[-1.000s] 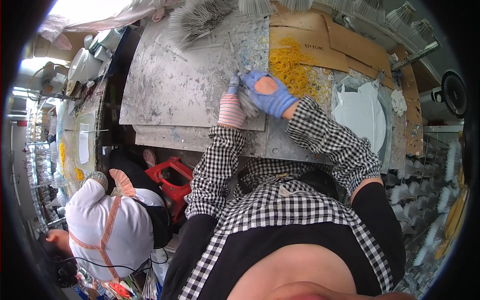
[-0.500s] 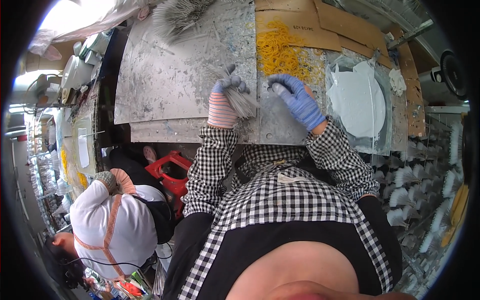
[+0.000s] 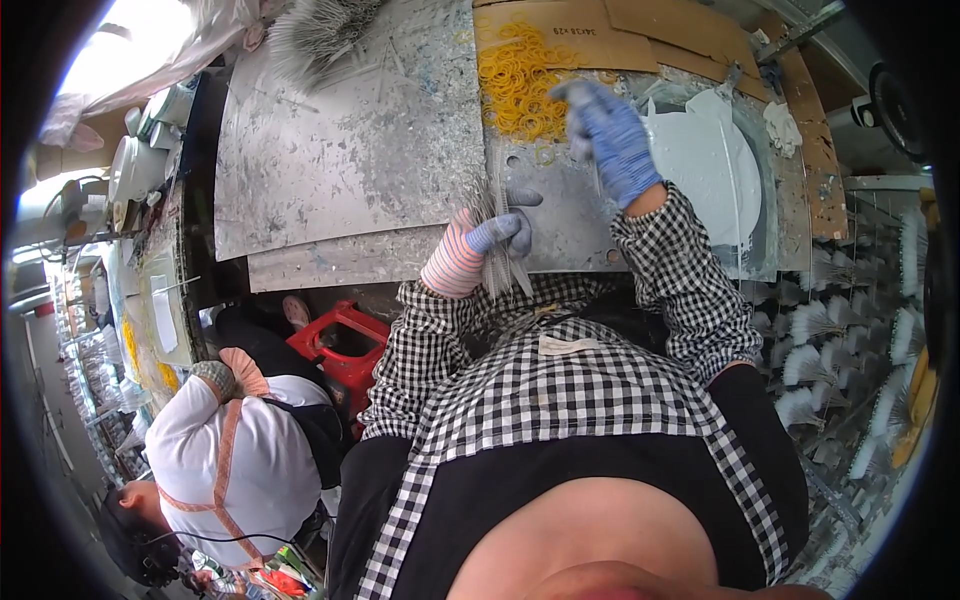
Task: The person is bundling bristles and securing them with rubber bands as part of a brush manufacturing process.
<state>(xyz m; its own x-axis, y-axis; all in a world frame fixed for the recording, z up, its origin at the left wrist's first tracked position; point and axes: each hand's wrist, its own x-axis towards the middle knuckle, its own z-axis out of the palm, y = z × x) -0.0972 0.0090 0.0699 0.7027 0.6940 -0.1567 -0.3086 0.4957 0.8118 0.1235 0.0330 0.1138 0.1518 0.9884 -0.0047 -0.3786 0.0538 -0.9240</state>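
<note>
Your left hand [image 3: 482, 240] grasps a slim, pale-grey bundle of wiry strands [image 3: 502, 274] mid-length at the bench's [image 3: 350, 170] near edge, apparently freeing both ends | your right hand [image 3: 612, 135]: blurred, grip unclear, by small yellow rubber-like rings [image 3: 522, 85] heaped toward the far edge, seemingly for easy reach

"How did the bundle [image 3: 504, 272] look?"
"Its thin grey strands splayed at the near end; the left fingers [image 3: 490, 235] gripped it, on the near side of the yellow bands [image 3: 520, 75]."
"And those bands?"
"They were small loops, heaped loosely, a few straying."
</note>
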